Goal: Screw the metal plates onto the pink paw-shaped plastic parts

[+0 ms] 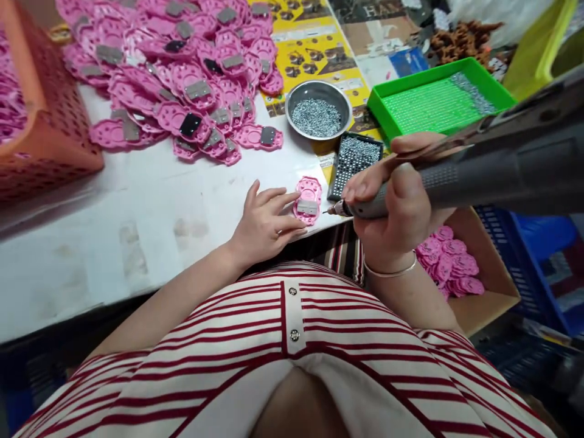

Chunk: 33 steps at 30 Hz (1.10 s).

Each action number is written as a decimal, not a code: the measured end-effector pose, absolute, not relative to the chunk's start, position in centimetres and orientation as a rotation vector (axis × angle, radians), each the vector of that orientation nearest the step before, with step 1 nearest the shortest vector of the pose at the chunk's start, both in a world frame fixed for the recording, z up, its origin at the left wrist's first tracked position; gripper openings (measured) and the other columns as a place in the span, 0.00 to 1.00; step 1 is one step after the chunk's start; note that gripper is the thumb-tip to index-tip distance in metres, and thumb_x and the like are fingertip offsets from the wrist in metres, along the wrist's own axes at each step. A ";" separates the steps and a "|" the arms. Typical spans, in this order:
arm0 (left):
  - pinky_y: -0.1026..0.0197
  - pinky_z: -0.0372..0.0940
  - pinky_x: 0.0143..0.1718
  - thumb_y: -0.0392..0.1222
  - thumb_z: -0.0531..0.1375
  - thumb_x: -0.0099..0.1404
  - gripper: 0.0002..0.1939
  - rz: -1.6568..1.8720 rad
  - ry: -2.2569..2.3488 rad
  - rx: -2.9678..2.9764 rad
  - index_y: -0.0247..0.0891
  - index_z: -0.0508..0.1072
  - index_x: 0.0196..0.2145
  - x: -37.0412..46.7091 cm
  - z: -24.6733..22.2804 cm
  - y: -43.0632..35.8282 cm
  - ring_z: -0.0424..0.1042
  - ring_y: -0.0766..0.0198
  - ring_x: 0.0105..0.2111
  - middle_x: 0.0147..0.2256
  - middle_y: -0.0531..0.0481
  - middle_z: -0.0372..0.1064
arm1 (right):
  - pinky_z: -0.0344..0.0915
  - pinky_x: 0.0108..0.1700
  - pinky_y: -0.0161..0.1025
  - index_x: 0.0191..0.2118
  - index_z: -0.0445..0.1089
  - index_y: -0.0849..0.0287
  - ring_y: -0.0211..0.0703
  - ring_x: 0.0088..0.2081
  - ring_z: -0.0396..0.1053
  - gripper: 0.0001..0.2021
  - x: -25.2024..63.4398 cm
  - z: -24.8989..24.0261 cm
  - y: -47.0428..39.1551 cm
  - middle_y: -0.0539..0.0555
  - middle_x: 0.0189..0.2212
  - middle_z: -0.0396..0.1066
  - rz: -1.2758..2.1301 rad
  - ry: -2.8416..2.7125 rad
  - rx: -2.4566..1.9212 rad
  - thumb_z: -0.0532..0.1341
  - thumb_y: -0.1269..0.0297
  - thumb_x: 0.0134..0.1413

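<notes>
A pink plastic casing part (pixel 309 191) with a grey rectangular cover lies flat on the white table near its front edge. My left hand (pixel 267 222) is open beside it, fingers spread, with fingertips at the part's left edge. My right hand (pixel 396 204) is wrapped around a grey electric screwdriver (pixel 460 179), whose bit points left. The bit tip is just right of the pink part, seemingly apart from it. Behind the screwdriver tip sits a black perforated tray (pixel 340 179) of small metal screws, partly hidden by my right hand.
A metal bowl (pixel 318 91) of screws and a green tray (pixel 401 131) stand farther back. Many pink parts (pixel 201 91) are heaped at the back left, beside an orange basket (pixel 55 131). At lower right, a cardboard box (pixel 495 298) holds more pink parts near a blue crate (pixel 511 261).
</notes>
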<state>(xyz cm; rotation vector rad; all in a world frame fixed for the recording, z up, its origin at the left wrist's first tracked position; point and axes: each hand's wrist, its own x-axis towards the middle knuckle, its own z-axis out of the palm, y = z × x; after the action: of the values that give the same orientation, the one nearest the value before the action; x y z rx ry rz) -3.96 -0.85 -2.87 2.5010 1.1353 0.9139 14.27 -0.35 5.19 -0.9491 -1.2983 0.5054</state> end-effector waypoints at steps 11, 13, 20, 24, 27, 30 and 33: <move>0.27 0.48 0.66 0.52 0.60 0.72 0.12 0.832 1.324 2.424 0.49 0.83 0.41 -3.9 -1.9 0.9 0.72 0.54 0.52 0.49 0.53 0.80 | 0.65 0.25 0.32 0.46 0.66 0.52 0.28 0.19 0.62 0.19 14.3 4.1 1.0 0.48 0.29 0.68 0.589 -1.232 -0.897 0.62 0.44 0.58; 0.27 0.48 0.65 0.53 0.61 0.71 0.12 0.837 1.312 2.453 0.51 0.83 0.41 -3.9 -1.6 1.5 0.73 0.54 0.51 0.48 0.54 0.80 | 0.64 0.24 0.31 0.45 0.68 0.52 0.27 0.20 0.64 0.17 14.3 4.1 1.1 0.46 0.29 0.67 0.592 -1.195 -0.848 0.63 0.47 0.57; 0.27 0.42 0.69 0.49 0.65 0.68 0.05 0.733 1.071 2.586 0.57 0.83 0.39 -3.1 -2.0 2.3 0.74 0.56 0.51 0.45 0.58 0.81 | 0.65 0.21 0.29 0.42 0.72 0.51 0.25 0.19 0.63 0.14 13.8 3.7 1.7 0.44 0.27 0.63 0.574 -1.059 -0.734 0.67 0.50 0.53; 0.29 0.45 0.70 0.47 0.63 0.70 0.07 0.704 1.033 2.610 0.58 0.82 0.41 -3.3 -2.4 2.8 0.76 0.60 0.47 0.43 0.59 0.81 | 0.61 0.16 0.30 0.41 0.74 0.53 0.28 0.15 0.57 0.14 13.9 3.4 2.2 0.41 0.18 0.55 0.534 -1.065 -0.659 0.69 0.52 0.52; 0.36 0.52 0.69 0.47 0.62 0.71 0.08 0.664 0.960 2.698 0.57 0.83 0.41 -3.5 -2.2 3.4 0.76 0.63 0.45 0.43 0.59 0.82 | 0.61 0.16 0.32 0.41 0.74 0.50 0.30 0.15 0.58 0.14 13.9 3.4 2.3 0.41 0.18 0.55 0.551 -1.045 -0.707 0.70 0.50 0.50; 0.37 0.58 0.66 0.46 0.62 0.70 0.08 0.680 0.950 2.793 0.56 0.83 0.39 -3.0 -1.8 3.4 0.76 0.63 0.40 0.39 0.58 0.82 | 0.62 0.17 0.34 0.39 0.75 0.49 0.30 0.15 0.59 0.14 13.8 3.7 2.2 0.42 0.20 0.55 0.581 -1.031 -0.733 0.71 0.51 0.49; 0.35 0.61 0.63 0.43 0.64 0.69 0.07 0.759 1.141 2.797 0.53 0.83 0.39 -1.8 -1.5 2.2 0.74 0.61 0.36 0.36 0.56 0.81 | 0.63 0.18 0.34 0.39 0.75 0.50 0.30 0.16 0.60 0.11 13.7 4.2 2.0 0.42 0.19 0.56 0.587 -1.026 -0.714 0.70 0.53 0.51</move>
<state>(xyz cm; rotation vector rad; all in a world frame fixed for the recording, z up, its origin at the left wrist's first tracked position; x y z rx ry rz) -1.84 2.21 -1.46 2.7967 1.1409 0.7593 13.68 2.00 4.21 -0.7138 -1.0261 0.5874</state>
